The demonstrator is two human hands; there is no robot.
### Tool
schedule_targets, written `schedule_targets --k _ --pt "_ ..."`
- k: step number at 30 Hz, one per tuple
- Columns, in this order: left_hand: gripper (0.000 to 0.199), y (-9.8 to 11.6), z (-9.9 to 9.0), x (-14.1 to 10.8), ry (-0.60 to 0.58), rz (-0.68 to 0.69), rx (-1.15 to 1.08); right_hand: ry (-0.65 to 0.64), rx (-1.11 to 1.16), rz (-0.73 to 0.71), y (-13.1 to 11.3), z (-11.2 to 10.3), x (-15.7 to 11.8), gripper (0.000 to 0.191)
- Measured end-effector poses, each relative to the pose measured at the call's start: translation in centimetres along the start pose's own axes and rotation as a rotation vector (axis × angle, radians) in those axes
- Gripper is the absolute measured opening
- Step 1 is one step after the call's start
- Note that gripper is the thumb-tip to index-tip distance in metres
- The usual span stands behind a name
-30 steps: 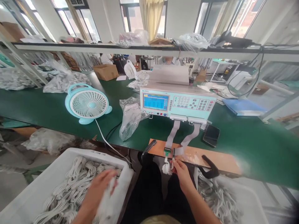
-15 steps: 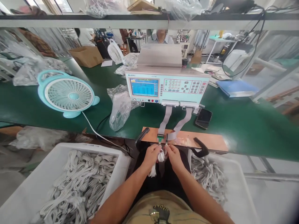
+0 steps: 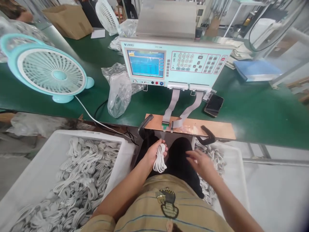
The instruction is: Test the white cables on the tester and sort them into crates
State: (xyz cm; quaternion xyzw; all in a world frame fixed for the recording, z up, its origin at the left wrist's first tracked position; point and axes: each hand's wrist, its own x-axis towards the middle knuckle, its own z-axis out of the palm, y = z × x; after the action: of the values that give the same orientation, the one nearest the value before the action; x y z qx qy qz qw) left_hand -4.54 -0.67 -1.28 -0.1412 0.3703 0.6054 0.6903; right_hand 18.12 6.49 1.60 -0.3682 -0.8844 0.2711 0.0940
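A coiled white cable [image 3: 159, 158] rests in my left hand [image 3: 153, 152], its fingers curled around the bundle above my lap. My right hand [image 3: 202, 163] is off to the right, fingers apart and holding nothing, over the edge of the right bin. Beyond the hands, two grey ribbon cables [image 3: 172, 104] run from a tester with a blue screen [image 3: 146, 63] down to small connectors on a copper-coloured board [image 3: 193, 125]. A green connector piece [image 3: 165, 127] sits at the end of the left ribbon. Nothing is plugged into these ends that I can make out.
A white bin [image 3: 54, 137] full of coiled cables stands at the left, another bin [image 3: 238, 167] with cables at the right. Black clamps [image 3: 145, 125] hold the board at the table edge. A fan [image 3: 59, 74], plastic bag [image 3: 119, 93], phone [image 3: 214, 105] and blue folder [image 3: 257, 69] lie on the green table.
Both hands have left the connectors at the board. My left hand has come back toward my body with the cable; my right hand has let go and moved right. The view has tilted down.
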Motion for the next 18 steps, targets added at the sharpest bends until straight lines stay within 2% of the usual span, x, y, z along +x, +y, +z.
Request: schedule_targets --k 2,4,6,8,10,12,16,18 --pt "0.014 -0.7 0.5 0.1 0.005 -0.028 0.003 -0.037 0.103 -0.265 -3.0 1.1 0.4 0.027" --pt "0.014 -1.6 0.7 0.3 0.034 -0.055 0.021 -0.033 0.145 -0.471 -5.6 1.9 1.1 0.028" --pt "0.015 -2.4 0.5 0.8 0.068 -0.056 0.055 -0.003 0.157 -0.611 -7.1 2.5 1.7 0.025" --pt "0.016 -3.0 0.1 1.5 0.081 -0.024 0.112 0.035 0.171 -0.681 -7.5 3.0 2.2 0.020" --pt "0.019 -3.5 -0.2 1.7 0.095 0.038 0.170 0.060 0.219 -0.655 -7.3 3.6 2.4 0.015" --pt "0.022 -3.9 -0.4 1.0 0.087 0.112 0.190 0.071 0.310 -0.533 -6.9 4.4 2.4 0.012" --pt "0.040 -4.5 -0.5 -2.0 -0.003 0.194 0.218 0.112 0.475 -0.258 -6.2 5.9 2.6 0.014" --pt "0.044 -4.7 -0.5 -3.3 0.008 0.217 0.281 0.108 0.509 -0.178 -6.1 6.4 2.7 0.015"
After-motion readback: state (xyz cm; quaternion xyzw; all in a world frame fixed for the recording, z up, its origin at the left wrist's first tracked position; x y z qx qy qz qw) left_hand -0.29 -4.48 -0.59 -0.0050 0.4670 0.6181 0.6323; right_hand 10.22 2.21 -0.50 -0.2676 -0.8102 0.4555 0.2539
